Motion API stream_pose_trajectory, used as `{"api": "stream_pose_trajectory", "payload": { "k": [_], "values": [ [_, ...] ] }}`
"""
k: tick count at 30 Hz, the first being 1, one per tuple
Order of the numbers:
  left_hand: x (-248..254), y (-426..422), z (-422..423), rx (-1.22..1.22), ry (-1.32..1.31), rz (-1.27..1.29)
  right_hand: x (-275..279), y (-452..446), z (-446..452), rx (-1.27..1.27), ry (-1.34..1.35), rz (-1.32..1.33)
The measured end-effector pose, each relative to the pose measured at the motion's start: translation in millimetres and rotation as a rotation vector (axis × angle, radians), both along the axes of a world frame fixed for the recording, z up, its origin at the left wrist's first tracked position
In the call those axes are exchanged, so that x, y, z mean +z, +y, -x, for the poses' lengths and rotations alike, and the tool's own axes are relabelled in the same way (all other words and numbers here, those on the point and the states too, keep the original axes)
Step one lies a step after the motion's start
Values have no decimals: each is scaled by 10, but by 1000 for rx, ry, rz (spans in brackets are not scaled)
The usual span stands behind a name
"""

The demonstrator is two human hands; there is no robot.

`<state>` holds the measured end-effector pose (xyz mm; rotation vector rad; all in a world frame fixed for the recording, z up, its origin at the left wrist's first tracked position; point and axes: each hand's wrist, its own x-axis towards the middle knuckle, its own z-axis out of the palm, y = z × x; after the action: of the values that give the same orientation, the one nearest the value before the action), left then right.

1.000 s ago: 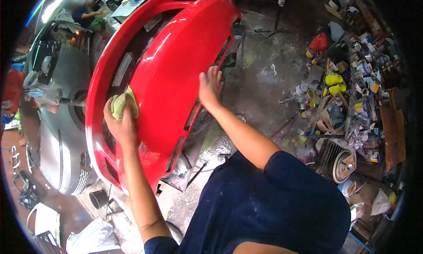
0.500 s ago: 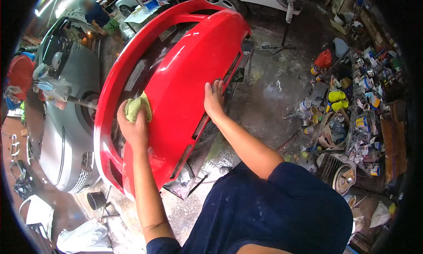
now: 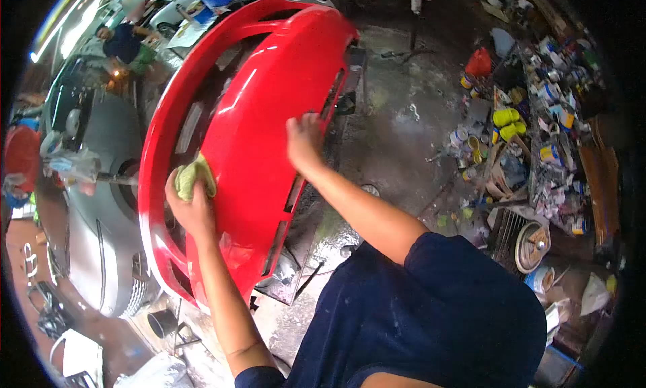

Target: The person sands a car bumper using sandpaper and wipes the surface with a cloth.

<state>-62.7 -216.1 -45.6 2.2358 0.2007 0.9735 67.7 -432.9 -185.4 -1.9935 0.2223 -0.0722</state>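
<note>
Left hand (image 3: 193,206): pinched the yellow-green cloth (image 3: 194,177) between thumb and fingers.
Right hand (image 3: 305,144): rested on the red bumper (image 3: 269,99) near its slotted edge, thumb spread from blurred fingers.
Cloth: sat against the bumper, beside its long opening.
Bumper: lay before the person, between 1 silver car (image 3: 101,253) and the cluttered shelving (image 3: 531,139).

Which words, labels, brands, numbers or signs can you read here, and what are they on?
None can be read.
Blue-and-yellow can at right: label too small and blurred.
White-and-blue tub below it: any print too small and blurred.
Red bumper: no lettering shows.
Dark blue shirt: no lettering shows.
</note>
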Motion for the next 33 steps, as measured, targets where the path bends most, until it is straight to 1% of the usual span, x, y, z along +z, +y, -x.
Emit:
{"api": "stream_pose_trajectory", "payload": {
  "k": [1,3,5,6,9,10,13,14,17,19,21,22,24,25,27,29,30,33],
  "values": [
    [14,-32,7,2,10,34,124,85,189,-28,-36,-31],
    [58,-87,23,20,21,13,171,-63,232,-35,15,-76],
    [50,-81,-1,41,21,-29,12,-298,90,-83,279,-259],
    [46,-62,-8,49,25,-53,-30,-282,62,-135,282,-252],
    [32,-63,-28,7,18,43,69,7,181,-72,98,-148],
    [53,-120,0,5,13,69,112,9,181,-43,97,-145],
    [34,-91,0,-27,3,65,-128,-227,-104,-186,69,-304],
    [66,-101,-13,-29,5,76,-144,-316,-177,-192,105,-402],
    [98,-191,8,-24,28,130,-83,-248,-66,-263,110,-560],
    [47,-114,-15,-11,18,70,-182,-250,77,-173,71,-810],
    [8,-63,-12,-12,8,8,-220,-212,307,-99,123,-959],
    [15,-71,-18,4,17,-8,-68,-210,512,-71,192,-980],
    [51,-111,-15,37,33,-37,12,-113,885,-18,287,-1021],
    [60,-122,-11,38,31,-43,14,-14,1042,7,310,-1044],
    [70,-144,-6,37,28,-57,-96,212,1440,-60,288,-1086],
    [67,-134,-12,27,17,-69,-8,220,1724,-25,357,-1018],
    [62,-127,6,27,12,-75,-118,230,1804,43,408,-1078],
    [58,-155,19,-22,6,61,252,-184,1744,208,451,-897]
  ]
}}
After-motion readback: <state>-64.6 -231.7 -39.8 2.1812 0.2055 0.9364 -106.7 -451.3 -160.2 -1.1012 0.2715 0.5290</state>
